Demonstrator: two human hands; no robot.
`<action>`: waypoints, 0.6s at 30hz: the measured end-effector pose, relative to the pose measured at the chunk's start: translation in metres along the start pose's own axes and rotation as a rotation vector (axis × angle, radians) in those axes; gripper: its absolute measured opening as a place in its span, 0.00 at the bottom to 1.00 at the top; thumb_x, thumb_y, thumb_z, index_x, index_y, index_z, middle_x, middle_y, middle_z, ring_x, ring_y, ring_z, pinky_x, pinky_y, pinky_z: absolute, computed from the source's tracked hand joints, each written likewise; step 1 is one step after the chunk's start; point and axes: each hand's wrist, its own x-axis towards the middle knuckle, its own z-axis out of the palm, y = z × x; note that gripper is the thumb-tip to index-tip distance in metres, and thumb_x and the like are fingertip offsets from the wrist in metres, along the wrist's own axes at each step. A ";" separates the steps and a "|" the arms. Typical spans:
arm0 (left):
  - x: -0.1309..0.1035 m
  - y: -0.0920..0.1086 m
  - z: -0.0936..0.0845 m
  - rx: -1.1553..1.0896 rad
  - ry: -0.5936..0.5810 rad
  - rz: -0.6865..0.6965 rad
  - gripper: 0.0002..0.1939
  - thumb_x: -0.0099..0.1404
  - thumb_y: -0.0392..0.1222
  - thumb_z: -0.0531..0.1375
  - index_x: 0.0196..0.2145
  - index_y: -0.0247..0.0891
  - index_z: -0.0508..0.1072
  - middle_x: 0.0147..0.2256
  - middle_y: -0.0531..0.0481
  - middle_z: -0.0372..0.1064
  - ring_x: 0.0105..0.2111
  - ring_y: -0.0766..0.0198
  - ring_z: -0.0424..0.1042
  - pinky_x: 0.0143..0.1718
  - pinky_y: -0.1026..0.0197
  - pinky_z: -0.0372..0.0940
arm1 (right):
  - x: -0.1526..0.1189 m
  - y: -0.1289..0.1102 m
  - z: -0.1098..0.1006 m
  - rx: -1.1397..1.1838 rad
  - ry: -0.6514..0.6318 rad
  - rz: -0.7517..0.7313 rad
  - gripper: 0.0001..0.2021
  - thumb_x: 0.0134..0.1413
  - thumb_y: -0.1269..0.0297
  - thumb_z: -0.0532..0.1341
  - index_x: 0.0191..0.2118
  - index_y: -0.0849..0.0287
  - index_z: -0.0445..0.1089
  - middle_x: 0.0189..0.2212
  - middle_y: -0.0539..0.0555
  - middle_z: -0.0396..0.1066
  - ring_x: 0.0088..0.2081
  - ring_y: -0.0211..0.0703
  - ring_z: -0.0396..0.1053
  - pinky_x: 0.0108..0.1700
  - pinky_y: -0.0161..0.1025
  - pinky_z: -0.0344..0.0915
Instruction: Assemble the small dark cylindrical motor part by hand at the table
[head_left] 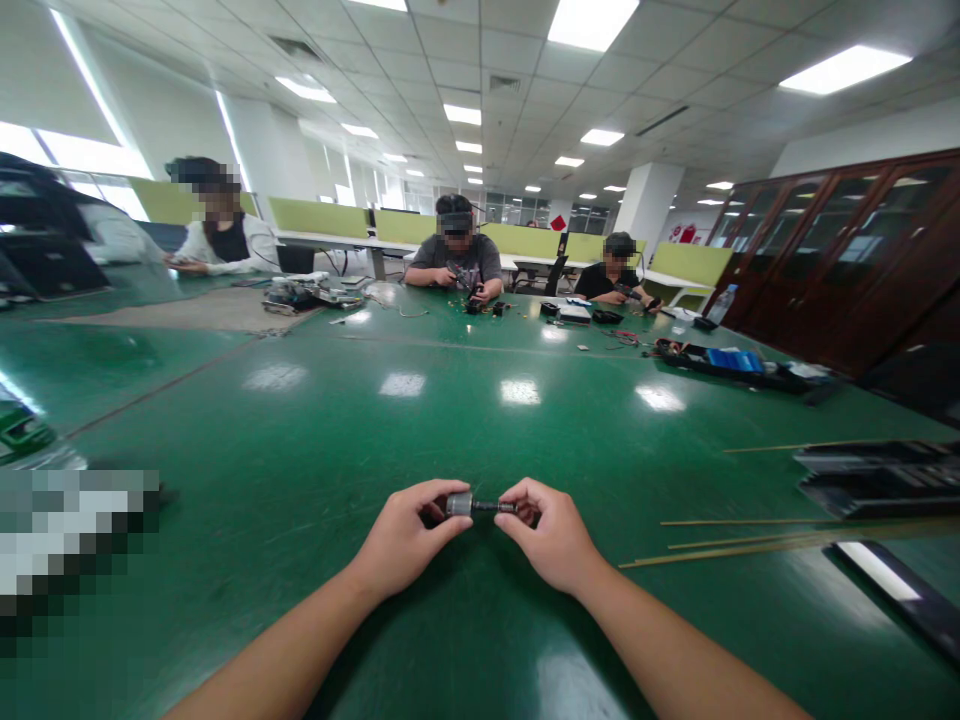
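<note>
In the head view my left hand (pixel 409 530) pinches a short silver-grey metal cylinder (pixel 459 504), which looks like a small motor, between thumb and fingers. A thin dark shaft (pixel 484 506) runs from the cylinder to the right. My right hand (pixel 546 530) is closed on the far end of that shaft, where a small ringed metal piece (pixel 508 507) shows between thumb and fingertips. The part lies level between both hands, just above the green tabletop (pixel 465 430). My fingers hide both of its ends.
Thin yellowish sticks (pixel 720 545), black channel-like parts (pixel 877 480) and a dark phone-like slab (pixel 892 590) lie at right. A long black housing with blue parts (pixel 727 360) sits farther back. Several people work across the table, one person (pixel 457 255) straight ahead.
</note>
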 end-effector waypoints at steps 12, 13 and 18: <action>0.000 0.002 0.000 -0.003 0.023 0.009 0.18 0.60 0.47 0.66 0.48 0.45 0.76 0.42 0.50 0.77 0.36 0.60 0.75 0.41 0.58 0.71 | 0.000 -0.002 -0.001 0.019 0.001 0.005 0.04 0.54 0.67 0.65 0.37 0.59 0.72 0.27 0.48 0.72 0.29 0.38 0.68 0.32 0.33 0.63; 0.000 0.002 0.000 -0.001 0.024 0.009 0.18 0.60 0.47 0.66 0.48 0.45 0.76 0.42 0.50 0.77 0.36 0.60 0.75 0.41 0.58 0.71 | 0.000 -0.002 -0.001 0.017 0.001 0.005 0.04 0.54 0.67 0.65 0.37 0.59 0.72 0.27 0.48 0.72 0.29 0.38 0.68 0.32 0.33 0.63; 0.000 0.002 -0.001 -0.002 0.017 -0.003 0.18 0.60 0.47 0.66 0.48 0.45 0.76 0.42 0.51 0.77 0.36 0.60 0.74 0.42 0.58 0.70 | 0.000 0.000 0.000 0.014 0.002 0.001 0.04 0.54 0.68 0.65 0.37 0.59 0.72 0.27 0.48 0.72 0.29 0.38 0.68 0.32 0.33 0.63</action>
